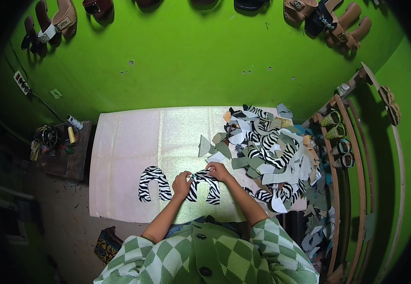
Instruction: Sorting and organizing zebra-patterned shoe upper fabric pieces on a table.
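Observation:
Both my hands are on a U-shaped zebra-print piece that lies at the table's near side with its curve pointing away from me. My left hand has its fingers closed at the upper left edge of the piece. At the top right of its curve, my right hand pinches the edge between thumb and fingers. A small pale bit shows by the left fingertips, too small to make out. A second zebra-print U-shaped piece lies flat just left of my left hand, untouched.
A large heap of cut scraps, grey, white and zebra-print, covers the table's right side. The pale shiny tabletop meets a green wall. A small stand with thread spools is at left, a wooden rack with shoes at right.

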The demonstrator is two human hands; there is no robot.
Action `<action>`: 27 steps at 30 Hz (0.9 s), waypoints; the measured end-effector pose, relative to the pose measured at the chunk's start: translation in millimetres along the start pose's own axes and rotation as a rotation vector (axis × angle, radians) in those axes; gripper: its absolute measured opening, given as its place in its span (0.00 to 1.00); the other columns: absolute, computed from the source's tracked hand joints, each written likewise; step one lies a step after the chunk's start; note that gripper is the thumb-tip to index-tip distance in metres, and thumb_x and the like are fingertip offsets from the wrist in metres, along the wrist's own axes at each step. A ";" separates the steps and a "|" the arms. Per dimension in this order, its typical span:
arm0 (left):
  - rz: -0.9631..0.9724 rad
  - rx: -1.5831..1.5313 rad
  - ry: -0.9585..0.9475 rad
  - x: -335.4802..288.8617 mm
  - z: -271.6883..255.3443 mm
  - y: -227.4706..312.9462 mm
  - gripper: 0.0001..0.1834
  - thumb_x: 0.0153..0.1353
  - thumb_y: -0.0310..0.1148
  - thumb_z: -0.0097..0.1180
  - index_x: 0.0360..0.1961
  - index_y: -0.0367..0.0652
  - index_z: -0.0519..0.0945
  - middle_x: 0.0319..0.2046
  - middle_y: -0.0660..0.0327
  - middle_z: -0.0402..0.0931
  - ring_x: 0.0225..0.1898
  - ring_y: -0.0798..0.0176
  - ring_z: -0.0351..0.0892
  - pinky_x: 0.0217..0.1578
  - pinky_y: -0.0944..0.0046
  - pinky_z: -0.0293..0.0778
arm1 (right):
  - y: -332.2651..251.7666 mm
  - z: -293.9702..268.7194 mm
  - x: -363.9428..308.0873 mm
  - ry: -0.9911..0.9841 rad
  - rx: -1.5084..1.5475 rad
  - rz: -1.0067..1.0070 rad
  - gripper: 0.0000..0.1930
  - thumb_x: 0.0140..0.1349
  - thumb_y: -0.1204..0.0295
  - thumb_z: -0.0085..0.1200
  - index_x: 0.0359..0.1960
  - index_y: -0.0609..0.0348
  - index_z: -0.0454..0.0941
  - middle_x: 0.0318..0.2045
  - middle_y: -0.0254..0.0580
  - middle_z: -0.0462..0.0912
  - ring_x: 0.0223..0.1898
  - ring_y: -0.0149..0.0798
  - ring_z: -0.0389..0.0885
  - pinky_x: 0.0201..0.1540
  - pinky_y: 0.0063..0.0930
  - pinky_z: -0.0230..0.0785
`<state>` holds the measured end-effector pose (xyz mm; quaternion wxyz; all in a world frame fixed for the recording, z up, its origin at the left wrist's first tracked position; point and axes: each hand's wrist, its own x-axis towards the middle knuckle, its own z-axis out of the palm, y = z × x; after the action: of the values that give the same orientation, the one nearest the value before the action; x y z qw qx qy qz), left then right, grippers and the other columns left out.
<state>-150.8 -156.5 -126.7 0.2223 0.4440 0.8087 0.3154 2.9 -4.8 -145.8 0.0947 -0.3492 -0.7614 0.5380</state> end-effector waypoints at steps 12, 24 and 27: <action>0.120 0.044 0.029 0.6 4.7 0.1 0.15 0.44 0.30 0.62 0.37 0.46 0.77 0.34 0.62 0.77 0.38 0.54 0.74 0.38 0.59 0.69 | 6.6 3.7 6.0 -0.029 0.063 -0.034 0.12 0.43 0.79 0.63 0.31 0.58 0.76 0.16 0.27 0.72 0.18 0.22 0.67 0.21 0.18 0.59; 0.245 0.148 0.050 -10.7 -3.0 6.0 0.16 0.45 0.30 0.61 0.39 0.46 0.78 0.35 0.60 0.77 0.37 0.55 0.74 0.37 0.59 0.70 | 6.4 11.2 7.7 0.119 -0.114 0.005 0.13 0.38 0.76 0.66 0.29 0.56 0.77 0.19 0.33 0.75 0.21 0.28 0.72 0.25 0.22 0.65; 0.305 0.174 0.024 -15.2 -7.0 5.9 0.18 0.45 0.30 0.60 0.41 0.46 0.78 0.36 0.61 0.77 0.39 0.56 0.73 0.38 0.60 0.70 | 5.1 11.5 8.6 0.110 -0.125 0.000 0.13 0.38 0.76 0.66 0.28 0.57 0.77 0.19 0.34 0.76 0.21 0.29 0.73 0.26 0.23 0.65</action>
<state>-144.1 -169.3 -116.4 0.1230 0.5752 0.7589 0.2795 -7.2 -7.1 -156.9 0.1144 -0.3832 -0.7873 0.4693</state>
